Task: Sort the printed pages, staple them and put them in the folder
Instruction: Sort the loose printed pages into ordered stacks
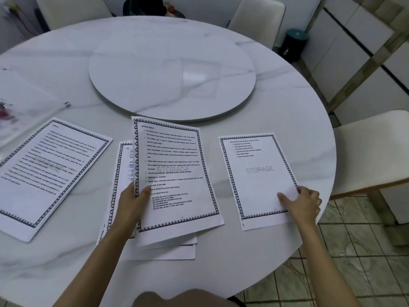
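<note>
A printed page headed with dense text (177, 173) is lifted off the middle pile (155, 251); my left hand (132, 202) grips its left edge, thumb on top. To the right lies a mostly blank page marked STORAGE (259, 178); my right hand (303, 202) pinches its lower right edge, thumb on the paper. Another full-text page (48, 173) lies flat at the left. A clear plastic folder (26, 103) with a small snap rests at the far left. No stapler is visible.
The round white marble table (287, 107) carries a raised turntable disc (172, 78) behind the pages. White chairs stand at the back and right (371, 151). A dark bin (294, 43) sits on the floor beyond the table.
</note>
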A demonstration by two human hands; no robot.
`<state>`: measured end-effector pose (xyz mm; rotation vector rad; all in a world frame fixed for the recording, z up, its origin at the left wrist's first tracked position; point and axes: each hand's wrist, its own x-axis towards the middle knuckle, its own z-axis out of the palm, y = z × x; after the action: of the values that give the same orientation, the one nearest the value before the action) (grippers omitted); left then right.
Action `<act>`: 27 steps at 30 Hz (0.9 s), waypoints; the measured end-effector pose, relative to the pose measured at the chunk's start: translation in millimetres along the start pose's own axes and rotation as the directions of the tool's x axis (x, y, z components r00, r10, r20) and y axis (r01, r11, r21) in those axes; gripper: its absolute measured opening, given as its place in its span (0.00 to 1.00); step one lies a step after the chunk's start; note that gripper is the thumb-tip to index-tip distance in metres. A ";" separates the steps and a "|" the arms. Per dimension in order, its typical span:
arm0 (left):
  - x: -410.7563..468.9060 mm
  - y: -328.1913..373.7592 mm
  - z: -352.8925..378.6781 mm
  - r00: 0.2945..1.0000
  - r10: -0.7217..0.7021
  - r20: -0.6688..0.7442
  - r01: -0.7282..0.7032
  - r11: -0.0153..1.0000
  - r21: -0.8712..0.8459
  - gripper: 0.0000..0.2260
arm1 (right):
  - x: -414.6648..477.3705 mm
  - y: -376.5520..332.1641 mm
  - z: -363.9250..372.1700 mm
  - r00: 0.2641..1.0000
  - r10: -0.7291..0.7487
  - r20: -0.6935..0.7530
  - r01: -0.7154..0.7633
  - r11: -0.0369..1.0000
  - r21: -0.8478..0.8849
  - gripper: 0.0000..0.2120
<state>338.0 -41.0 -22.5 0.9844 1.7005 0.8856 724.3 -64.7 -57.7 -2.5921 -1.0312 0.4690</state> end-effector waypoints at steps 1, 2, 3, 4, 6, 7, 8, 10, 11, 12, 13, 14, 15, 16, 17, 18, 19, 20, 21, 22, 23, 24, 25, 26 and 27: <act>1.3 1.6 0.8 1.000 0.000 -0.006 0.000 1.000 0.003 0.14 | 1.8 1.7 -1.2 1.000 0.026 -0.005 -0.026 1.000 0.008 0.36; 2.8 2.9 1.9 1.000 0.006 -0.012 -0.006 1.000 0.009 0.14 | 3.9 2.9 -2.5 0.999 0.051 -0.003 -0.051 0.999 0.017 0.37; 3.8 4.5 3.1 1.000 0.014 -0.017 -0.014 1.000 0.013 0.14 | 6.6 3.8 -3.7 0.998 0.067 0.007 -0.068 0.998 0.021 0.38; 4.6 5.7 4.4 1.000 0.019 -0.020 -0.019 1.000 0.012 0.14 | 9.0 3.8 -5.0 0.997 0.077 0.022 -0.077 0.997 0.021 0.39; 4.7 7.2 7.8 1.000 0.025 -0.018 -0.025 1.000 -0.001 0.13 | 13.1 2.2 -8.2 0.995 0.094 0.037 -0.095 0.995 0.019 0.39; 4.0 7.6 9.5 1.000 0.025 -0.016 -0.025 1.000 -0.006 0.13 | 15.7 1.7 -9.4 0.994 0.105 0.041 -0.107 0.994 0.026 0.39; 3.2 7.3 11.3 1.000 0.025 -0.014 -0.025 1.000 -0.011 0.13 | 17.9 0.5 -11.2 0.992 0.121 0.044 -0.123 0.992 0.039 0.38; 1.2 6.1 14.0 1.000 0.025 -0.010 -0.026 1.000 -0.017 0.13 | 23.6 0.7 -13.0 0.988 0.143 0.050 -0.146 0.987 0.072 0.33; 0.1 5.4 15.1 1.000 0.025 -0.011 -0.026 1.000 -0.016 0.13 | 26.2 1.2 -13.3 0.989 0.138 0.061 -0.143 0.986 0.089 0.29; -0.5 4.5 16.1 1.000 0.026 -0.013 -0.026 1.000 -0.016 0.13 | 28.2 2.3 -13.1 0.990 0.120 0.080 -0.128 0.986 0.107 0.25; -1.4 4.1 17.1 1.000 0.025 -0.014 -0.026 1.000 -0.018 0.13 | 29.6 3.4 -12.8 0.992 0.084 0.099 -0.096 0.987 0.130 0.21; -2.2 3.0 17.8 1.000 0.024 -0.016 -0.024 0.999 -0.023 0.13 | 29.5 3.7 -13.3 0.993 0.038 0.113 -0.055 0.986 0.159 0.17; -3.3 2.6 18.1 1.000 0.021 -0.021 -0.022 0.999 -0.029 0.13 | 29.2 4.2 -14.3 0.993 -0.016 0.116 -0.007 0.981 0.193 0.13; -3.8 2.0 17.8 0.999 0.017 -0.027 -0.018 0.999 -0.037 0.13 | 28.7 4.0 -16.2 0.992 -0.063 0.109 0.036 0.972 0.230 0.10; -4.6 1.5 16.8 0.999 0.012 -0.033 -0.014 0.999 -0.044 0.13 | 28.2 3.5 -18.4 0.989 -0.105 0.100 0.075 0.960 0.268 0.08; -4.9 1.0 15.9 0.999 0.009 -0.039 -0.011 0.999 -0.048 0.13 | 27.0 2.0 -21.4 0.986 -0.137 0.094 0.103 0.948 0.300 0.06; -5.3 0.8 14.6 0.999 0.008 -0.044 -0.011 0.999 -0.047 0.13 | 26.2 0.8 -24.0 0.982 -0.169 0.089 0.132 0.937 0.324 0.05; -5.3 0.6 13.7 0.999 0.011 -0.051 -0.013 0.999 -0.045 0.13 | 26.1 0.2 -26.0 0.978 -0.191 0.089 0.150 0.927 0.345 0.05; -5.2 0.8 12.4 0.998 0.015 -0.057 -0.017 0.999 -0.044 0.13 | 26.2 -0.2 -27.7 0.974 -0.208 0.086 0.163 0.915 0.369 0.06; -4.7 0.5 10.7 0.998 0.015 -0.064 -0.018 0.999 -0.046 0.13 | 26.0 -0.9 -28.7 0.973 -0.217 0.080 0.168 0.903 0.395 0.07; -4.2 0.4 8.9 0.998 0.012 -0.068 -0.016 0.998 -0.054 0.13 | 24.8 -3.0 -30.3 0.971 -0.227 0.068 0.178 0.888 0.424 0.08; -3.3 -0.2 6.5 0.998 0.005 -0.069 -0.010 0.998 -0.065 0.13 | 23.4 -5.6 -31.6 0.971 -0.234 0.051 0.186 0.872 0.453 0.08; -2.6 -0.3 3.9 0.998 -0.001 -0.065 -0.004 0.997 -0.077 0.13 | 20.9 -8.8 -33.1 0.970 -0.240 0.032 0.195 0.852 0.486 0.08; -1.6 -0.8 1.4 0.998 -0.004 -0.059 -0.001 0.996 -0.089 0.13 | 18.0 -12.3 -34.1 0.970 -0.241 0.015 0.198 0.831 0.520 0.08; -0.5 -1.1 -1.5 0.999 -0.002 -0.053 -0.003 0.995 -0.099 0.12 | 14.8 -16.1 -34.7 0.970 -0.242 0.000 0.202 0.808 0.553 0.08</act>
<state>336.4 -42.1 -22.8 0.9015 1.6840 0.9949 739.0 -48.9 -22.8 -1.9294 -1.0220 0.6851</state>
